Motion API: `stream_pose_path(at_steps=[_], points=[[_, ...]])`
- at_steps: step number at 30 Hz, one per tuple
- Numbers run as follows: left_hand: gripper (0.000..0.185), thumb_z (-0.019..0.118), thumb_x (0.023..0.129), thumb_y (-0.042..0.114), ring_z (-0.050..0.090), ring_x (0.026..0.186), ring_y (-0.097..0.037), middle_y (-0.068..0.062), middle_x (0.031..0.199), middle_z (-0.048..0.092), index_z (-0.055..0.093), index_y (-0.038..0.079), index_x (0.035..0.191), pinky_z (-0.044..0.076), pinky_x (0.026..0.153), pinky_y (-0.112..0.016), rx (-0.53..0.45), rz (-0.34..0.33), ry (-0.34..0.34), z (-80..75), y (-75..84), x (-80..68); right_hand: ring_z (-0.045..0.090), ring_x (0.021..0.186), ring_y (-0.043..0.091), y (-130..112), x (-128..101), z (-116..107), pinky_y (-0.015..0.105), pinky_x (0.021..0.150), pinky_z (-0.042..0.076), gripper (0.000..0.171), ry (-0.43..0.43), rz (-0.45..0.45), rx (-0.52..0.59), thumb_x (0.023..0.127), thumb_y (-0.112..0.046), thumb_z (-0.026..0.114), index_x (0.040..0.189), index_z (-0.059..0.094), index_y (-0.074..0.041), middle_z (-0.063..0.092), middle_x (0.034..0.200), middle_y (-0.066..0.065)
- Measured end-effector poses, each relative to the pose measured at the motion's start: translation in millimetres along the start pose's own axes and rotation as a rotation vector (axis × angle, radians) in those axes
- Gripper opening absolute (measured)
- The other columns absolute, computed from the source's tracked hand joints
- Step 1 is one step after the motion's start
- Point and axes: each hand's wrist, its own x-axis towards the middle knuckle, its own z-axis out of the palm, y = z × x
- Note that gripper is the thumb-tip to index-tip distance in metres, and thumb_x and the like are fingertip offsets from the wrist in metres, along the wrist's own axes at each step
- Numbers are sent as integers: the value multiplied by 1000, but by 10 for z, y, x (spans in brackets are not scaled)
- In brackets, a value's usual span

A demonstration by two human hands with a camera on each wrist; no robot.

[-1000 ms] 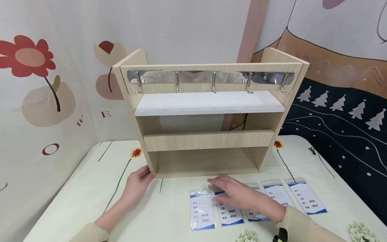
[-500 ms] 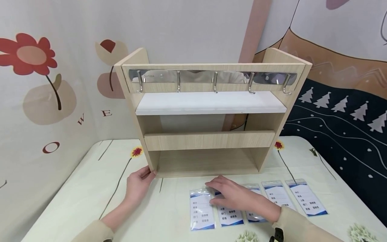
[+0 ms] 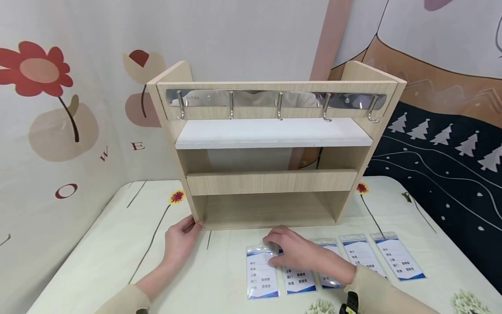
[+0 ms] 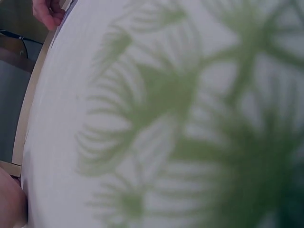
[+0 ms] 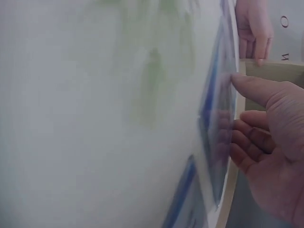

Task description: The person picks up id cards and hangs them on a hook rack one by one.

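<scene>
In the head view, a wooden shelf unit stands on a table covered with a floral cloth. The left hand rests at the shelf's lower left front corner, fingers relaxed against the wood. In front of the shelf lies a row of five clear badge holders; the right hand sits over the row, its curled fingertips pinching the top edge of the leftmost badge holder, just before the shelf's base. In the left wrist view, blurred green print on the cloth fills the frame; the left hand's state cannot be told there. In the right wrist view, the right hand's thumb and bent fingers hold the badge holder's edge, with the left hand beyond it by the shelf.
</scene>
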Motion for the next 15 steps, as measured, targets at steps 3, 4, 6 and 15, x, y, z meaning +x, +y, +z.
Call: stream_pose_path(at_steps=[3,4,6,15], points=[[38,68,98,4,66,115,-37,-28,127,64,62,-11,132,53,84,-15,-25,-2,4,4,-13,3,59,114,17,-15,58,-34,35,98,52,43,-21,9,12,87,-26,84,124,71,-8,66,120,0],[38,68,98,4,66,115,-37,-28,127,64,62,-11,132,53,83,-13,-33,-5,3,6,-21,6,60,110,15,-17,78,-44,34,96,52,41,-29,9,17,87,-26,85,121,72,-8,67,117,-2],[38,69,98,5,65,115,-37,-27,127,64,62,-11,132,52,82,-12,-49,-14,1,8,-34,9,59,105,12,-20,112,-62,32,93,52,38,-44,13,28,84,-24,86,117,74,-9,67,112,-4],[37,73,96,9,68,110,-22,-22,124,67,67,-6,129,53,77,-11,-100,-83,14,-26,-70,24,54,93,10,-44,180,-78,31,86,50,38,-65,80,124,80,-20,90,113,74,-11,66,106,-8]])
